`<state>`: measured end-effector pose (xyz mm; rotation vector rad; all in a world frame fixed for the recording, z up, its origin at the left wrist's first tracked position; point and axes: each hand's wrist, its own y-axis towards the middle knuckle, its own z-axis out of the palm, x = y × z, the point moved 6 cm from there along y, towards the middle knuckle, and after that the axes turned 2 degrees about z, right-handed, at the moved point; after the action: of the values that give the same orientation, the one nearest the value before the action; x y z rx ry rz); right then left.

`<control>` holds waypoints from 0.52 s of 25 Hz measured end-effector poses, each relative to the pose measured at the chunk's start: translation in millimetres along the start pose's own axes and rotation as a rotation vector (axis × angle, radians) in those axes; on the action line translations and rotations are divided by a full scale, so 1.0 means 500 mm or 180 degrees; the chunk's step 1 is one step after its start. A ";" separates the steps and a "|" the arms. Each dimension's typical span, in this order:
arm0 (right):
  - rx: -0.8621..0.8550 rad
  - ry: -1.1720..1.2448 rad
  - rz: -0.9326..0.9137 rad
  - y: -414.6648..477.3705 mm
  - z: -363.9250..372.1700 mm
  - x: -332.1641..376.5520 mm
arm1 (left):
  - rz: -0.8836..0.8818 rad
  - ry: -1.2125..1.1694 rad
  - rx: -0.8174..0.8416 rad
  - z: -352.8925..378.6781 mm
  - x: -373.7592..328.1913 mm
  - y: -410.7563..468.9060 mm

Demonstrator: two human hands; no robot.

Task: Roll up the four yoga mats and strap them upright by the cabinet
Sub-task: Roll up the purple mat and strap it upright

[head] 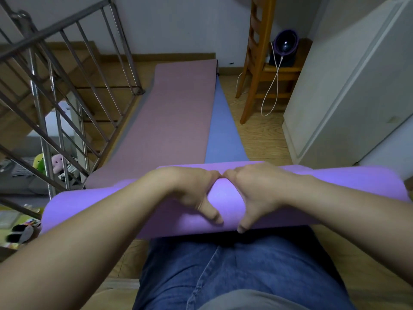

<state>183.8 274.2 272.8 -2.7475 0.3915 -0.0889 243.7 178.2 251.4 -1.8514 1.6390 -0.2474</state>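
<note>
Gripping the purple rolled mat [223,195] at its middle, the left hand [190,191] and right hand [261,191] sit side by side. Their fingers curl over its far side and their thumbs press its near side. The roll lies crosswise just beyond the person's jeans [234,276]. Past the roll, a pink mat [178,121] lies flat on the floor, overlapping a blue mat [223,135]. Right of the roll stands the white cabinet [346,86].
</note>
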 end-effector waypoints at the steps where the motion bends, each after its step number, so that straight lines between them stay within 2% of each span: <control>1: 0.0190 0.0121 0.0007 -0.005 0.011 0.004 | -0.0048 0.0010 0.0221 0.010 -0.006 -0.003; 3: 0.0500 0.0374 0.0060 -0.008 0.040 0.009 | -0.0055 -0.0088 0.0486 0.026 -0.017 -0.002; 5: 0.0602 0.0573 0.0096 -0.002 0.053 0.006 | -0.0036 -0.0226 0.0413 0.029 -0.018 -0.002; 6: 0.0629 0.0656 0.0102 0.002 0.052 0.002 | -0.0064 -0.0123 0.0258 0.030 -0.020 -0.005; 10: 0.0850 0.0966 0.0161 0.010 0.047 -0.013 | -0.0027 0.1072 -0.0681 0.059 -0.053 -0.027; 11: 0.0784 0.0970 0.0198 0.007 0.048 -0.011 | -0.0013 0.1033 -0.0665 0.060 -0.050 -0.024; 13: 0.0287 0.0534 0.0305 -0.005 0.053 0.000 | -0.0056 0.0552 -0.0381 0.043 -0.025 -0.008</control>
<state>187.3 285.6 248.9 -2.6360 0.5500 -0.3060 256.0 197.2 240.4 -1.9816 1.7895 -0.3320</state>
